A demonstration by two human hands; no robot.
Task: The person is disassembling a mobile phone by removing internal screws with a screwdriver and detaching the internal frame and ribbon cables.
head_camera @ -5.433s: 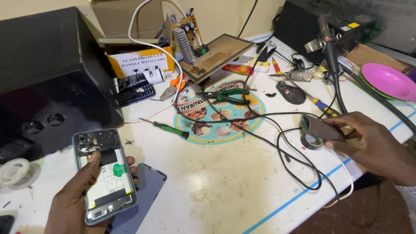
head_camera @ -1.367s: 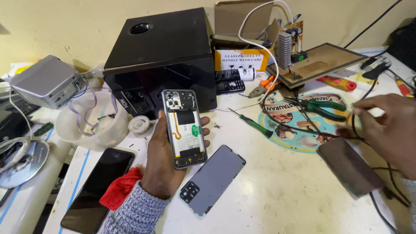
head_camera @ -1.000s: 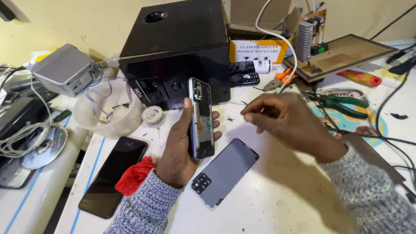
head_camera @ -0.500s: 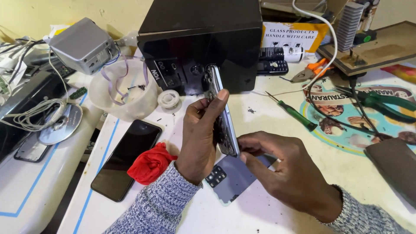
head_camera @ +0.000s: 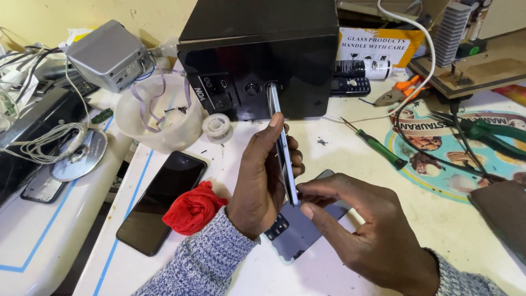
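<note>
Clearly, the opened smartphone [head_camera: 281,143] is held edge-on and upright in the left hand [head_camera: 260,175], whose grip is clenched around its body above the table [head_camera: 350,131]. Its lower corner is pinched by the fingertips [head_camera: 304,211] of the right hand [head_camera: 364,230], so that grip is closed on the phone too. The detached grey back cover [head_camera: 298,233] is seen lying flat beneath both hands, not yet refitted. A red cloth [head_camera: 192,208] and a second black phone [head_camera: 161,200] are left beside the wrist.
</note>
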